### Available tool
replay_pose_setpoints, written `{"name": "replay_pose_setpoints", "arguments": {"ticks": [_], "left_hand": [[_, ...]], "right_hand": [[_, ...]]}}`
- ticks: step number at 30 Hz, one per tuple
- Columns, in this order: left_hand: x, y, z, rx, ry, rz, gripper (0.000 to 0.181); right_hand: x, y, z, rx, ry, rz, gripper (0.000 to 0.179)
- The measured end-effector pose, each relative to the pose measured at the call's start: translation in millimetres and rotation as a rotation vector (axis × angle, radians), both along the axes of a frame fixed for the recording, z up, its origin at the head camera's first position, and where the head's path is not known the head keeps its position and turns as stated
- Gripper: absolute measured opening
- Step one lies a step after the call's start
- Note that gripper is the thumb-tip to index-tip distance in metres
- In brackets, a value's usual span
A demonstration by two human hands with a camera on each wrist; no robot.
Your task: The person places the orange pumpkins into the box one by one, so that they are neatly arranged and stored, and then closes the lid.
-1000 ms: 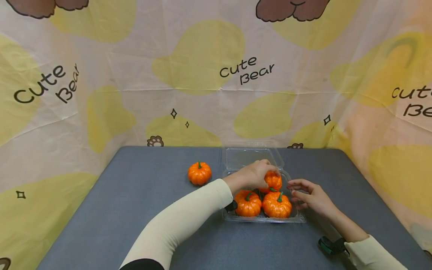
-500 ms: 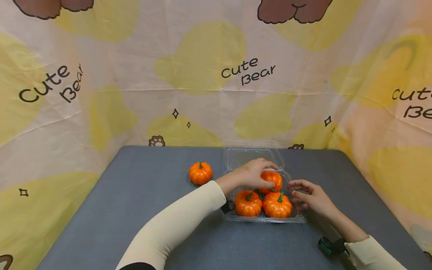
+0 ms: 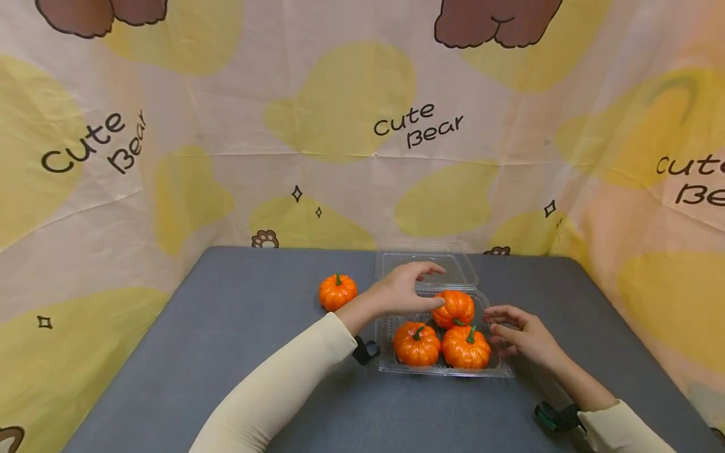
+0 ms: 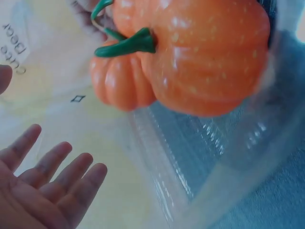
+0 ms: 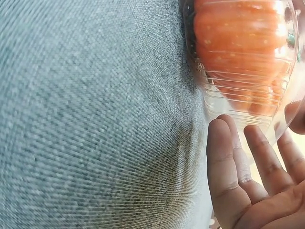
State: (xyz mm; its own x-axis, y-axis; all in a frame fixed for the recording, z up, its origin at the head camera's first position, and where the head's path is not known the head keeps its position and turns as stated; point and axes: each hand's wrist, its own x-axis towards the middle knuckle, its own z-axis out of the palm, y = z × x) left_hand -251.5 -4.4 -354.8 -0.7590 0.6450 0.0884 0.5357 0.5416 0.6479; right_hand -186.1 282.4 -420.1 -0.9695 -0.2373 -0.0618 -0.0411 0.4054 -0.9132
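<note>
Grey table (image 3: 272, 352), printed cloth (image 3: 340, 100) behind; clear box (image 3: 442, 372), lid (image 3: 461, 272) folded back.
Left hand (image 3: 399, 290): fingers spread, holding nothing, beside tipped rear pumpkin (image 3: 457, 308) in box. Right hand (image 3: 525, 333): fingers slightly bent, gripping nothing, at box's right wall; contact unclear. Front-left pumpkin (image 3: 416, 346) and front-right pumpkin (image 3: 466, 350) also in box, side by side. Fourth pumpkin (image 3: 337, 292) on table, left of box.

The place looks curtained off, like a small booth. A cloth (image 3: 340, 100) printed with "Cute Bear" hangs behind the grey bench (image 3: 238, 314) and at both its sides. Whether home or lab, I cannot tell.
</note>
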Motion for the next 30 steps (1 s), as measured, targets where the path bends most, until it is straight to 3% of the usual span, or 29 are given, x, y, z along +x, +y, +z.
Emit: {"name": "replay_pose_setpoints", "arguments": {"ticks": [8,15,30], "left_hand": [[2.8,-24.0,5.5,0.087,-0.032,0.074,0.052],[4.2,-41.8,9.0,0.186,-0.107,0.135,0.053],[3.0,-80.1,12.6,0.246,-0.080,0.250,0.054]], "right_hand": [[0.9,1,-0.8,-0.012,0.004,0.004,0.045],[1.5,1,-0.4,-0.025,-0.001,0.005,0.046],[1.1,1,-0.4,-0.045,-0.023,0.016,0.045]]}}
